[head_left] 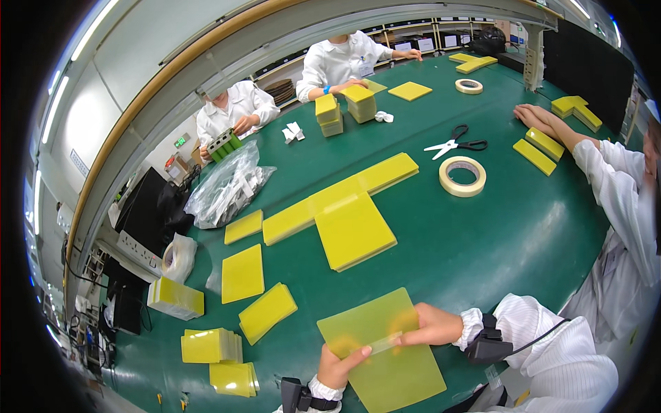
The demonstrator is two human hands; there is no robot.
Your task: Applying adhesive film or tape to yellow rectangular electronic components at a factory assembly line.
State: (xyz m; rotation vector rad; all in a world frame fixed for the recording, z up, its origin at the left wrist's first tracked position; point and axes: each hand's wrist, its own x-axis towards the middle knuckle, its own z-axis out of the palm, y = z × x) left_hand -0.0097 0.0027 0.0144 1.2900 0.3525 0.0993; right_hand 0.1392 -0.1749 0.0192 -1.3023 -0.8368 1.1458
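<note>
1. Head view: the left hand and the right hand are near each other, not touching, low in the picture; between them they pinch a short strip of clear tape, the left fingers closed on its near end, the right fingers closed on its far end.
2. The strip lies across a thin yellow sheet that rests flat on the green table right under both hands; whether the tape already sticks to the sheet cannot be told.
3. Just beyond the hands sits a stack of yellow boards, with a long yellow strip running across behind it.
4. To the left of the left hand lie loose yellow plates and, nearer the table edge, small yellow stacks.
5. Well beyond the right hand stand a roll of tape and, farther still, scissors.
6. Far to the left of both hands a clear plastic bag holds pale parts.
7. Other people in white coats work around the table; one person's hands rest on the far right side, well apart from the wearer's own.
</note>
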